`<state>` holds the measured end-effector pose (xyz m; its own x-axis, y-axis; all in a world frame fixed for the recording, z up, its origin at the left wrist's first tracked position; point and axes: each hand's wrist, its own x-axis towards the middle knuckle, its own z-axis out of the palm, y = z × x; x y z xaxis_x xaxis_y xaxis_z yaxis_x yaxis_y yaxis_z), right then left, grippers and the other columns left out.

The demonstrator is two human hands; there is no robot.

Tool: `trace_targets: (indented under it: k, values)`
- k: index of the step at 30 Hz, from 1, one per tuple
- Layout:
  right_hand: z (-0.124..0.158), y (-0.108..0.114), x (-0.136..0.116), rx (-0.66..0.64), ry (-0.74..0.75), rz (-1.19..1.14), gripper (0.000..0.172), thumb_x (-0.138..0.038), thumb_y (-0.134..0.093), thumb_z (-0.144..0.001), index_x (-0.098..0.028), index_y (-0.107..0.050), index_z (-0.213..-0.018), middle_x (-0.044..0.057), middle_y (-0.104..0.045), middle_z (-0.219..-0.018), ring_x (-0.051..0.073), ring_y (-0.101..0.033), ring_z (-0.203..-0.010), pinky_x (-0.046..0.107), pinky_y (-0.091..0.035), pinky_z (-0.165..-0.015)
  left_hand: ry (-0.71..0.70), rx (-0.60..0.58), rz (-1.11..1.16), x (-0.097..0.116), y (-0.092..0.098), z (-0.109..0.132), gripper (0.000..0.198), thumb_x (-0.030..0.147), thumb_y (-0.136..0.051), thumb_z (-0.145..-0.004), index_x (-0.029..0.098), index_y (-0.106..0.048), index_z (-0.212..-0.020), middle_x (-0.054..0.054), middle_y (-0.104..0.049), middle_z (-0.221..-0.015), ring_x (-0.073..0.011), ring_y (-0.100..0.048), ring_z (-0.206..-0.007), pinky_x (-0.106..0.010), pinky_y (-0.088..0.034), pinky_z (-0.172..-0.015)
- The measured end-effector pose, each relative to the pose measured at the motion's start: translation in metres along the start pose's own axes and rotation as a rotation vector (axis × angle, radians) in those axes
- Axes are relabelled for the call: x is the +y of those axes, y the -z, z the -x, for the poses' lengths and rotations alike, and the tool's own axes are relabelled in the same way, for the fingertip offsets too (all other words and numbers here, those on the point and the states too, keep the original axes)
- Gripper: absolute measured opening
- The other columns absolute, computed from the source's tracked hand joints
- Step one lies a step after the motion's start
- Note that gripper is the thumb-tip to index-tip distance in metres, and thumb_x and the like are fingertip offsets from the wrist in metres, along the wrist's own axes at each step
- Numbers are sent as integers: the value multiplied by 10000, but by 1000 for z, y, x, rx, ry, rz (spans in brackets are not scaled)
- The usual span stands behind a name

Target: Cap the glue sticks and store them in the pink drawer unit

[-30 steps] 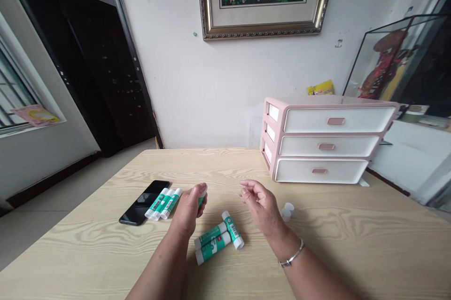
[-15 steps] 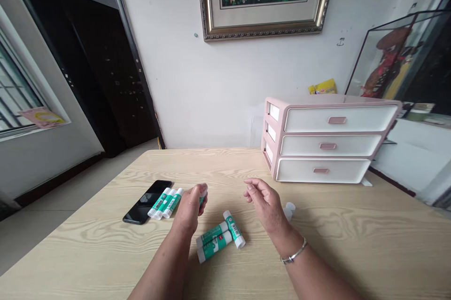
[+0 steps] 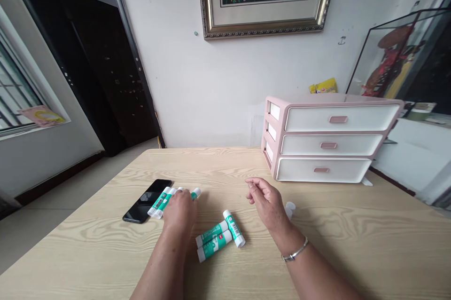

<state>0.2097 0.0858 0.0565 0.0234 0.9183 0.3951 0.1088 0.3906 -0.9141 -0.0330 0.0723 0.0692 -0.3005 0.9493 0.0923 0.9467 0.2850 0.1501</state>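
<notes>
My left hand (image 3: 180,211), palm down with its fingers closed, grips a green-and-white glue stick (image 3: 196,193) whose white end sticks out on the right. That hand is over the right side of a row of similar glue sticks (image 3: 162,200), partly hiding them. Nearer me, two larger glue sticks (image 3: 215,245) lie side by side, and a smaller glue stick (image 3: 234,228) lies against their right ends. My right hand (image 3: 266,200) hovers to the right, thumb and fingers curled together, with nothing visible in them. White round pieces (image 3: 290,208) lie beside its wrist, partly hidden.
A black phone (image 3: 147,201) lies left of the row on the wooden table (image 3: 105,248). At the back right stands a pink and white drawer unit (image 3: 331,145), a yellow packet (image 3: 323,86) behind it. Beyond the table are a wall and a framed picture (image 3: 264,32).
My left hand has turned palm down and moved slightly left, bringing its glue stick down beside the row. My right hand has hardly moved.
</notes>
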Motion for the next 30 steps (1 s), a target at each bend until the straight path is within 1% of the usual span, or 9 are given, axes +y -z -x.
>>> trace_targets:
  k: [6,12,14,16,20,22,24,27,30]
  values:
    - [-1,2,1,17,9,2,350,-482,-555,-917,-177,-684,-1029,14,-630,-691,146,-603,-633,234,-492,-585,57,47,-92,-17,-3,-8,327,338,-491,-860,144,-699,-1022,-177,-699,-1105,-345,-630,-1082,-404,-485,-839]
    - [-8,11,11,57,35,68,364,-490,-527,-930,-184,-678,-1058,21,-647,-695,167,-626,-662,248,-499,-605,140,68,-95,-22,-6,-12,304,318,-485,-837,186,-677,-1032,-158,-692,-1119,-334,-634,-1079,-420,-483,-798]
    - [-14,22,13,95,54,188,370,-484,-504,-938,-193,-677,-1088,30,-675,-727,174,-643,-688,258,-499,-649,157,49,-71,-22,-3,-11,309,332,-486,-837,191,-664,-1047,-157,-692,-1121,-334,-636,-1079,-425,-477,-805]
    - [-21,36,12,144,54,375,364,-464,-479,-943,-210,-678,-1110,40,-704,-780,185,-660,-742,265,-486,-690,161,35,-60,-22,-1,-10,320,350,-489,-837,190,-653,-1060,-159,-692,-1123,-340,-636,-1076,-429,-473,-805]
    - [-31,66,5,195,-53,823,331,-390,-433,-932,-237,-704,-1044,63,-738,-885,216,-667,-849,281,-432,-708,128,88,-44,-23,-3,-11,359,419,-469,-856,183,-644,-1060,-168,-682,-1137,-358,-628,-1076,-418,-464,-788]
    - [-34,78,3,141,-176,989,334,-375,-422,-917,-231,-717,-976,80,-742,-893,232,-666,-859,294,-404,-683,89,128,4,-22,-8,-13,376,461,-456,-867,182,-643,-1035,-165,-687,-1099,-345,-635,-1049,-391,-453,-776]
    - [-35,88,3,44,-312,1083,334,-400,-440,-891,-224,-719,-944,98,-743,-924,250,-665,-876,302,-383,-658,37,138,87,-21,-12,-15,370,492,-450,-873,194,-639,-986,-142,-696,-1052,-309,-649,-987,-351,-440,-734]
    - [-35,98,6,-82,-437,1147,378,-470,-472,-854,-206,-714,-974,126,-739,-984,276,-662,-919,309,-377,-651,-43,57,236,-15,-16,-16,350,539,-469,-865,227,-625,-898,-77,-708,-959,-249,-653,-861,-305,-402,-639]
    - [-35,106,15,-104,-457,1161,415,-497,-511,-822,-185,-712,-1009,155,-732,-1049,291,-661,-955,314,-392,-666,-143,-17,327,-8,-16,-12,359,575,-494,-852,237,-613,-841,-26,-690,-820,-206,-629,-752,-282,-362,-593]
